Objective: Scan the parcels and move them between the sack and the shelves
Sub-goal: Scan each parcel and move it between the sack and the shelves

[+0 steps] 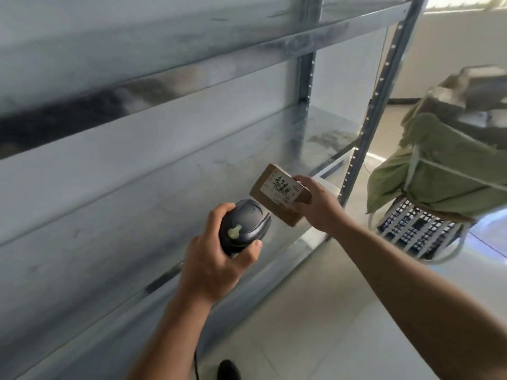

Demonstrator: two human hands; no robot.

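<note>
My left hand (211,259) grips a black handheld scanner (242,224), its head pointing at a small brown cardboard parcel (277,193) with a white label. My right hand (318,204) holds that parcel by its right end, just in front of the lower metal shelf (164,187). The green sack (450,163) sits at the right, its mouth open with grey parcels (477,102) showing inside.
The galvanised steel shelving (384,89) fills the left and centre, its slotted upright near the parcel. The sack rests in a black-and-white lattice crate (414,231) on a pale tiled floor. The scanner's cable (196,363) hangs down by my left forearm.
</note>
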